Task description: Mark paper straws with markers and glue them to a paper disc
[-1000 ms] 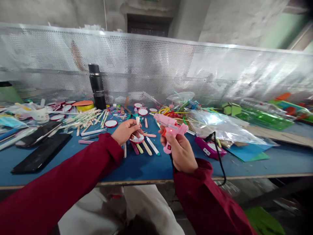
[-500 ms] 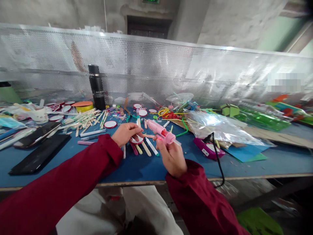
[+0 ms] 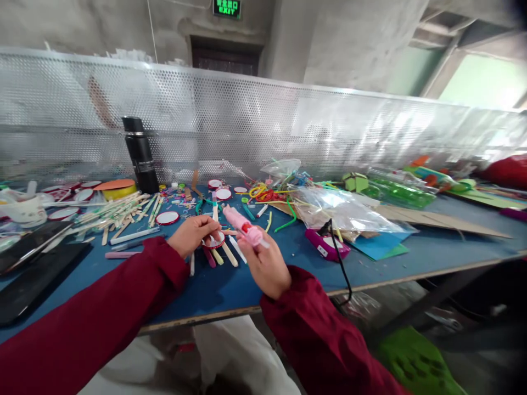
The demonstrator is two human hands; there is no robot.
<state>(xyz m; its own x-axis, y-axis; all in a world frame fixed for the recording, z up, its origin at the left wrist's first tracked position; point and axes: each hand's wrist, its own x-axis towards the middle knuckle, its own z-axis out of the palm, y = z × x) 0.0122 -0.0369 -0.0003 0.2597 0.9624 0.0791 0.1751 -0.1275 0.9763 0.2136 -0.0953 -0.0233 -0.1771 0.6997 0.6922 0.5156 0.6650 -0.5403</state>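
My right hand [image 3: 265, 266] grips a pink hot glue gun [image 3: 244, 225], tilted with its nozzle pointing up and left toward my left hand. A black cord [image 3: 340, 258] runs from the gun over the table's front edge. My left hand [image 3: 192, 233] pinches a small craft piece: a red-rimmed white disc [image 3: 216, 240] with coloured sticks [image 3: 225, 253] fanned out beneath it and one stick [image 3: 214, 198] standing up behind. Both arms wear dark red sleeves.
The blue table [image 3: 230, 285] carries a black flask [image 3: 139, 154], scattered wooden sticks [image 3: 123, 211], red-rimmed discs [image 3: 167, 218], a clear plastic bag [image 3: 343, 208], a magenta box [image 3: 327, 246], a green bottle [image 3: 395, 192] and a black tablet [image 3: 31, 280]. A perforated metal screen [image 3: 255, 131] closes the back.
The glue gun has swung from upright to tilted, its nozzle closing in on the disc piece in my left hand. My view has shifted to the right and slightly up.
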